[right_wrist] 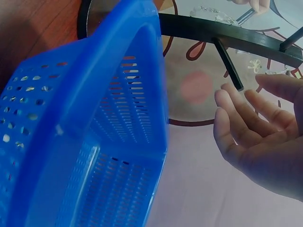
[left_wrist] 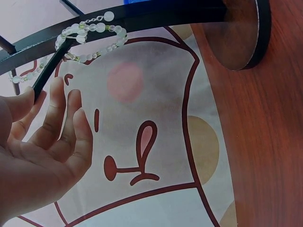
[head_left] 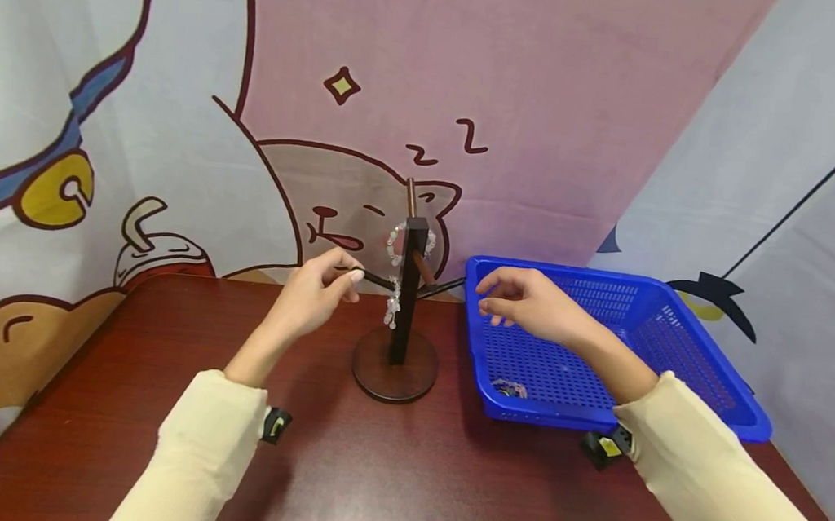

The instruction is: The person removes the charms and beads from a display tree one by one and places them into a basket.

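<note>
A dark wooden stand [head_left: 405, 313] with a round base and several thin pegs rises from the table. At its left side, my left hand [head_left: 315, 292] pinches the outer end of a black peg [left_wrist: 49, 71] between thumb and fingers. A bracelet of clear and pale beads [left_wrist: 92, 56] hangs on that peg, close to the post. Another beaded bracelet [head_left: 395, 245] hangs higher up, behind the post. Over the left rim of the basket, my right hand [head_left: 532, 304] holds nothing, fingers loosely bent. Its fingertips are right by the tip of the right black peg [right_wrist: 229, 66], which carries no bracelet.
To the right stands a blue perforated basket [head_left: 475, 347], with a small beaded piece [head_left: 510, 389] in its near left corner. The reddish-brown table [head_left: 401, 472] extends to the front and left. A cartoon-printed cloth [head_left: 545, 140] hangs right behind the table.
</note>
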The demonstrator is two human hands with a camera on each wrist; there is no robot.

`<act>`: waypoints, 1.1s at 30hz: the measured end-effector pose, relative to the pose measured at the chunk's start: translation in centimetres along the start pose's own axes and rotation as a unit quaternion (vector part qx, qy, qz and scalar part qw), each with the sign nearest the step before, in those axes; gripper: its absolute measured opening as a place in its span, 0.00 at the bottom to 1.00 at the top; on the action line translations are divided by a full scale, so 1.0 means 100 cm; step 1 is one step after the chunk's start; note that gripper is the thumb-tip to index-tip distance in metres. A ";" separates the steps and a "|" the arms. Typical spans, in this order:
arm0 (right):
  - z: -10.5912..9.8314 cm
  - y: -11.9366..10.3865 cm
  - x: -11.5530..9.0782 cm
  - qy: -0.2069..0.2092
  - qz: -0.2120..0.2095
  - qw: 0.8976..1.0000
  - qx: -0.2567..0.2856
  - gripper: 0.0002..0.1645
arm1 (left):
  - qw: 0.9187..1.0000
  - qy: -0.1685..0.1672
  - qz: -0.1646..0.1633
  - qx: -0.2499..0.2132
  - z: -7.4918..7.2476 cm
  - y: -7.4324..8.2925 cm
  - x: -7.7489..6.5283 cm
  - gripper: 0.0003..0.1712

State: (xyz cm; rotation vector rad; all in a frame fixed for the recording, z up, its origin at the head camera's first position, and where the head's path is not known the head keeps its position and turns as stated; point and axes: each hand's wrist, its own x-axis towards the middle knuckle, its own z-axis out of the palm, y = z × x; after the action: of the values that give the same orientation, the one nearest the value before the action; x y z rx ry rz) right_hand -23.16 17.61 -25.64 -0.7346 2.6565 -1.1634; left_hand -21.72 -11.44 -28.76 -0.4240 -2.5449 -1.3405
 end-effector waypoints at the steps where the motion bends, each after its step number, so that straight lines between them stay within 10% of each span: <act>1: 0.001 0.000 0.002 0.004 0.002 1.000 -0.001 0.10 | 1.000 0.001 0.000 0.001 0.000 0.000 0.000 0.07; 33: 0.015 -0.005 0.034 0.031 0.019 0.999 0.003 0.08 | 1.000 0.003 -0.018 -0.006 0.000 0.004 -0.001 0.09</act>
State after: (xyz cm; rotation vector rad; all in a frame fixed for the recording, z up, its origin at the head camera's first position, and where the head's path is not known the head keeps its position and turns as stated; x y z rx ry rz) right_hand -25.46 14.67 -26.08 -0.6545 2.7030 -1.2021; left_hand -21.45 -11.28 -28.51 -0.3770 -2.5539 -1.3681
